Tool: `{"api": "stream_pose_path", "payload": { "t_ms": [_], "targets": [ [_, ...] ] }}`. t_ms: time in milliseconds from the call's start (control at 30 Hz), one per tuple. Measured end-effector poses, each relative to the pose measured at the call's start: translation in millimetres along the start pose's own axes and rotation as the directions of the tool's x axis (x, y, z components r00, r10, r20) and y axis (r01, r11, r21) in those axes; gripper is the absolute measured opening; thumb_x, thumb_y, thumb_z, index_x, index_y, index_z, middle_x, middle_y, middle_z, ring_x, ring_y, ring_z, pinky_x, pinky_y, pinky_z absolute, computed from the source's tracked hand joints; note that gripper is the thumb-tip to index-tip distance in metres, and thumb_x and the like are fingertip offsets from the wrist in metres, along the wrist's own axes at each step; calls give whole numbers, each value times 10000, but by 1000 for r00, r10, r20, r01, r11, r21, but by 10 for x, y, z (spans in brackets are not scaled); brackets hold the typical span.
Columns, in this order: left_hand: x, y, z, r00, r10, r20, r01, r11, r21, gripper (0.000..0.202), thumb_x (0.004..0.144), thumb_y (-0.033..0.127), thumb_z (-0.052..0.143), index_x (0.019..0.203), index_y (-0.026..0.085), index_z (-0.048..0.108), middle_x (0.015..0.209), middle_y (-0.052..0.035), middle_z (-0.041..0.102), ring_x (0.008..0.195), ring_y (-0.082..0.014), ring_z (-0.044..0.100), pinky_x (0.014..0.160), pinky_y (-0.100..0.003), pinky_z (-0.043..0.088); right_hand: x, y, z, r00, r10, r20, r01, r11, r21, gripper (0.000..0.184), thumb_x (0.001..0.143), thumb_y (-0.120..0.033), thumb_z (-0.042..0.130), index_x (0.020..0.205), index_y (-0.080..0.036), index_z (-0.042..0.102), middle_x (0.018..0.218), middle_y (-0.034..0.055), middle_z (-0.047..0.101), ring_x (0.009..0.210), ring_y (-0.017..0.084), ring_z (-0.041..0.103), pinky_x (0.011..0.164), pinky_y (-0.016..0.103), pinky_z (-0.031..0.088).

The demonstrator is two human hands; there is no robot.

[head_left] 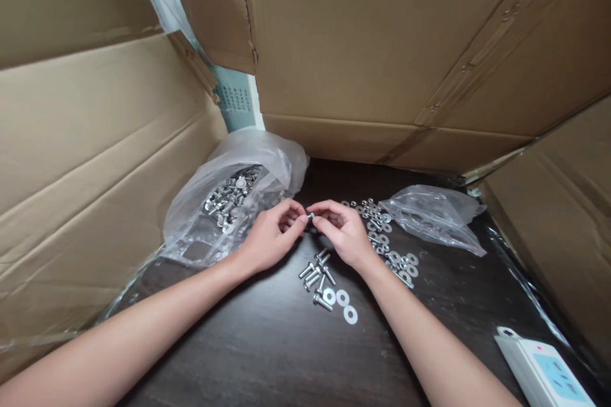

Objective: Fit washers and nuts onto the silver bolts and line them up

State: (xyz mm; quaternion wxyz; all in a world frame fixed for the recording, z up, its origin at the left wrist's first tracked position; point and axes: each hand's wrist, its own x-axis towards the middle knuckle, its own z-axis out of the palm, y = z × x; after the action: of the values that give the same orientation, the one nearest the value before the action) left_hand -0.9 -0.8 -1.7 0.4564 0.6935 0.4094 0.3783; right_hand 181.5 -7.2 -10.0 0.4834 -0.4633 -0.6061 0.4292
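A small metal bolt (310,216) is pinched between the fingertips of both hands, just above the dark table. My left hand (274,232) grips it from the left, and my right hand (346,232) closes on its other end. The fingers cover much of it, so I cannot tell whether a nut or washer is on it. Below the hands lies a small heap of bolts (315,272), with a few flat washers (342,297) at its lower right. Beside my right hand, nuts, washers and bolts (382,238) are scattered in a long pile.
To the left, an open clear plastic bag (238,146) holds many bolt assemblies (233,197). Another clear plastic bag (436,216) lies flat at the right. A white power strip (544,365) sits at the lower right. Cardboard walls (372,44) enclose the dark table (267,343).
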Motion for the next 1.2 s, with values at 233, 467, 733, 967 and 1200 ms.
{"api": "stream_pose_path", "payload": {
  "t_ms": [233, 467, 733, 967, 1200],
  "targets": [
    [7, -33, -1, 999, 38, -22, -37, 998, 45, 130, 945, 303, 614, 991, 182, 606, 855, -28, 698, 780, -162, 678, 717, -286, 540, 0, 9, 19, 1000, 19, -8, -19, 1000, 1, 191, 837, -350, 693, 918, -183, 738, 798, 36, 711, 685, 159, 613, 637, 288, 480],
    [5, -10, 6, 999, 39, -22, -39, 999, 22, 128, 917, 294, 644, 969, 181, 610, 870, -26, 695, 794, -159, 666, 705, -273, 530, -1, -3, 36, 998, 58, -30, -60, 996, -68, 422, 920, -523, 611, 649, -199, 595, 590, -19, 528, 584, 138, 492, 580, 277, 390],
    [14, -31, 4, 999, 42, -29, -41, 999, 34, 115, 913, 281, 637, 972, 183, 618, 846, -16, 685, 786, -158, 655, 704, -275, 521, 9, -39, 13, 998, 56, 7, -56, 998, 35, 443, 925, -505, 545, 631, -192, 652, 609, 18, 586, 605, 156, 526, 620, 298, 427],
    [-5, -14, -2, 999, 41, -6, -41, 998, 39, 101, 913, 273, 632, 961, 185, 622, 846, -20, 694, 791, -163, 664, 702, -277, 520, 9, -72, -13, 998, 54, 41, -56, 998, 43, 284, 835, -353, 530, 626, -196, 642, 606, 14, 579, 620, 161, 523, 626, 302, 419],
    [-2, -9, 0, 999, 40, -7, -40, 997, 60, 106, 923, 283, 627, 967, 187, 623, 856, -22, 705, 792, -163, 674, 699, -274, 520, 5, -63, -19, 996, 87, 34, -89, 995, 38, 162, 740, -292, 525, 676, -195, 638, 617, 0, 566, 622, 161, 509, 619, 299, 396]
  ]
}}
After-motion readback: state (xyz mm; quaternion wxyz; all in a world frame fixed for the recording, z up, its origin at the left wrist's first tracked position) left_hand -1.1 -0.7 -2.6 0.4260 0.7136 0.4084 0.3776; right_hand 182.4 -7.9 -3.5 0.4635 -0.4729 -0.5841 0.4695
